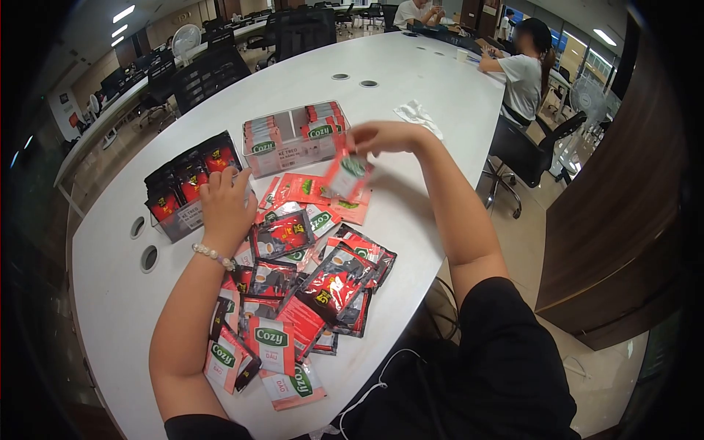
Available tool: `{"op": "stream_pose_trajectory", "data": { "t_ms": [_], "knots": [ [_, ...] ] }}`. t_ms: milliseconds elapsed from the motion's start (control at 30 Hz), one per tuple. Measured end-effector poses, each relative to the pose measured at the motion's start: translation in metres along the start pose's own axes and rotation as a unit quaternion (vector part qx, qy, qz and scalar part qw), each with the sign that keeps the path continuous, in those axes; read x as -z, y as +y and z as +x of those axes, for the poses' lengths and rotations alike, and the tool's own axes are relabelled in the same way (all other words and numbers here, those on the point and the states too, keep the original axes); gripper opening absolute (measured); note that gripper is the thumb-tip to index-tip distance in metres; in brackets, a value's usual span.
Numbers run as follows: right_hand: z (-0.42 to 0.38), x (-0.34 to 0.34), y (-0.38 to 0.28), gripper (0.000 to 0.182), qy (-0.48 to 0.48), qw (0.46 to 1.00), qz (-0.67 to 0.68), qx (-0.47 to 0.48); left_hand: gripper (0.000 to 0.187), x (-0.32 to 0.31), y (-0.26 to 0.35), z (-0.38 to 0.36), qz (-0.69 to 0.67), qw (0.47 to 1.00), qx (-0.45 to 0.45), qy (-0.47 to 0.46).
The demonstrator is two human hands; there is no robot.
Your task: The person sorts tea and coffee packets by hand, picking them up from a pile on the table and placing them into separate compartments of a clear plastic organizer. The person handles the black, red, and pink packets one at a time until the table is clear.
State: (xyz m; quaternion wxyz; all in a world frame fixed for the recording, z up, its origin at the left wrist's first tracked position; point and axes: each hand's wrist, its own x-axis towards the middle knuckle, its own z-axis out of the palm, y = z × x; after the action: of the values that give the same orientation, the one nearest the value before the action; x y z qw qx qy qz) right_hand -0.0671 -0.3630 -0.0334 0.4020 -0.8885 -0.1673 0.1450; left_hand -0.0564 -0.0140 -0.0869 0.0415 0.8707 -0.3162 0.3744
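Note:
My right hand (381, 139) pinches a pink Cozy tea sachet (349, 173), slightly blurred, beside the right end of a clear box (293, 153) with rows of Cozy sachets standing in it. At the left, my left hand (226, 202) rests at the right side of another clear box (182, 221) filled with black and red coffee sachets (192, 180). Its fingers are bent over the box's edge; whether they hold a sachet is hidden. Below both boxes lies a loose, overlapping pile of Cozy sachets (272, 342) and black and red G7 sachets (334, 284).
A crumpled white tissue (417, 116) lies on the white table (411, 81) beyond my right hand. Round cable holes (149, 258) are at the left. Two people (522, 81) sit at the far end. Office chairs and a fan stand around.

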Motion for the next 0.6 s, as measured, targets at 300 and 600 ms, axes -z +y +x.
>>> {"op": "stream_pose_trajectory", "data": {
  "t_ms": [300, 600],
  "knots": [
    [0.037, -0.019, -0.010, 0.012, 0.566, 0.766, -0.163, 0.257, 0.041, -0.003, -0.002, -0.001, -0.002, 1.000, 0.002, 0.001],
    [0.062, -0.030, 0.013, 0.013, 0.379, 0.797, -0.415, 0.223, 0.040, -0.001, -0.001, 0.000, -0.009, 1.000, 0.000, 0.002]
  ]
}}
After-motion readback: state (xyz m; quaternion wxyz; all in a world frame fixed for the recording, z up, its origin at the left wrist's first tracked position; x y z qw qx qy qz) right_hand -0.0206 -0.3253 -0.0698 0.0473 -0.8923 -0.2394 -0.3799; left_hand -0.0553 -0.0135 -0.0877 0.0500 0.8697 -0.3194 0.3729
